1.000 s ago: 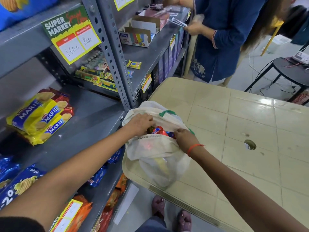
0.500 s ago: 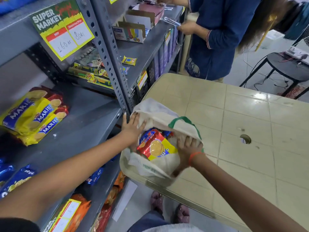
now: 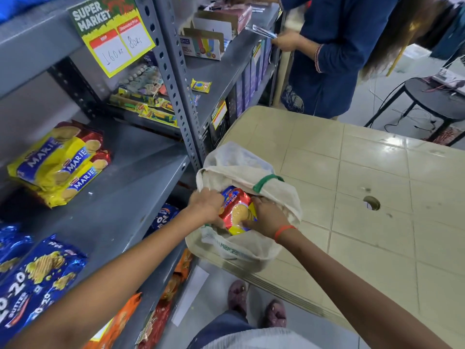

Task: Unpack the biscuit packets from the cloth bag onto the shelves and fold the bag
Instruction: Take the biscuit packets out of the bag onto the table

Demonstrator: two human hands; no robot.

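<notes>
A cream cloth bag (image 3: 241,167) with a green handle lies open on the near-left corner of the beige table (image 3: 352,187). A red and yellow biscuit packet (image 3: 237,210) sticks out of its mouth. My left hand (image 3: 206,205) grips the packet's left side and my right hand (image 3: 266,217), with an orange wrist band, grips its right side. Yellow Marie biscuit packets (image 3: 60,162) are stacked on the grey shelf (image 3: 120,202) to the left.
Blue 20-20 packets (image 3: 37,275) lie at the shelf's near end, with orange packets on the shelf below. A grey upright post (image 3: 181,96) stands between shelf and table. Another person in blue (image 3: 327,51) stands at the far shelves. A black stool (image 3: 427,96) is at far right.
The bag's mouth has been spread open and the red and yellow packet has come up out of it. Both hands moved from the bag's cloth onto the packet.
</notes>
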